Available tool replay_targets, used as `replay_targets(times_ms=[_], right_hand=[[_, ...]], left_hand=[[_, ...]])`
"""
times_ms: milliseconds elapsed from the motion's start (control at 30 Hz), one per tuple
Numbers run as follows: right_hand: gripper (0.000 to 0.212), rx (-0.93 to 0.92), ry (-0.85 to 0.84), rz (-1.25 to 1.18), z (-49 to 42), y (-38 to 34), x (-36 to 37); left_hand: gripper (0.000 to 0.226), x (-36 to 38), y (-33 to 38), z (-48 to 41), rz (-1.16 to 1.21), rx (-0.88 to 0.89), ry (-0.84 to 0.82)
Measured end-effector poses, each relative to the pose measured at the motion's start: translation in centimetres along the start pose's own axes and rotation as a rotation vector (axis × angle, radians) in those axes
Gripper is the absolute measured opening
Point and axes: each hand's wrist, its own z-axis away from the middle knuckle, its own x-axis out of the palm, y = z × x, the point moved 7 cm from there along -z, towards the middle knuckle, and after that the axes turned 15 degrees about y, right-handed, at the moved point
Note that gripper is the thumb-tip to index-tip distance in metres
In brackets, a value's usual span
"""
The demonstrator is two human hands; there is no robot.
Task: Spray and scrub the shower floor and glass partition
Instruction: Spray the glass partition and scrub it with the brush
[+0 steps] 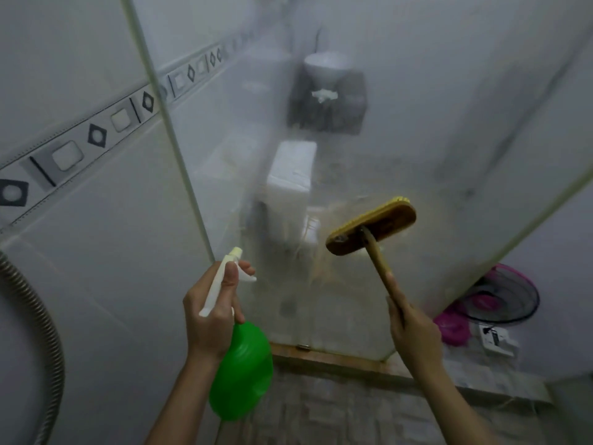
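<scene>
A hazy glass partition (401, 130) fills the middle of the head view. My left hand (211, 313) grips a green spray bottle (240, 374) by its white trigger head, nozzle aimed at the glass. My right hand (414, 329) holds the wooden handle of a scrub brush (372, 229). The brush's yellow-brown head lies against the glass at mid height, bristles facing the pane. The stone-patterned shower floor (337, 409) lies below, behind a raised tiled curb (337, 358).
White tiled wall with a patterned border strip (67, 155) on the left. A metal shower hose (48, 332) curves at lower left. Through the glass show a toilet cistern (292, 175) and a washbasin (325, 67). A pink fan (500, 297) stands beyond the glass at right.
</scene>
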Motion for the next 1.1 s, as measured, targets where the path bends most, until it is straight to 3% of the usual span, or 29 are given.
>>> replay_targets(times_ms=[200, 267, 467, 567, 767, 933, 1100], right_hand=[[0.052, -0.179, 0.206, -0.186, -8.1, -8.5, -0.9], [0.051, -0.191, 0.233, -0.229, -8.7, -8.0, -1.5], [0.064, 0.125, 0.128, -0.229, 0.7, 3.3, -2.2], [0.061, 0.160, 0.182, -0.274, 0.6, 3.8, -1.9], [0.052, -0.067, 0.373, -0.295, -6.9, -1.1, -4.9], [0.053, -0.240, 0.404, -0.197, -7.4, -0.4, -3.7], [0.055, -0.302, 0.435, -0.173, -5.5, 1.1, 0.0]], left_hand=[[0.038, 3.3, 2.5, 1.6, 0.030, 0.038, -0.038], [0.035, 4.0, 3.3, 2.5, 0.036, 0.040, -0.042], [0.038, 4.3, 4.1, 5.5, 0.025, 0.014, -0.002], [0.046, 4.8, 3.5, 7.3, -0.047, 0.036, 0.056], [0.047, 6.2, 2.3, 9.3, -0.159, 0.120, 0.152], [0.047, 8.9, -1.3, 8.2, 0.048, 0.051, 0.104], [0.046, 11.9, -7.2, 7.1, 0.107, 0.051, 0.075]])
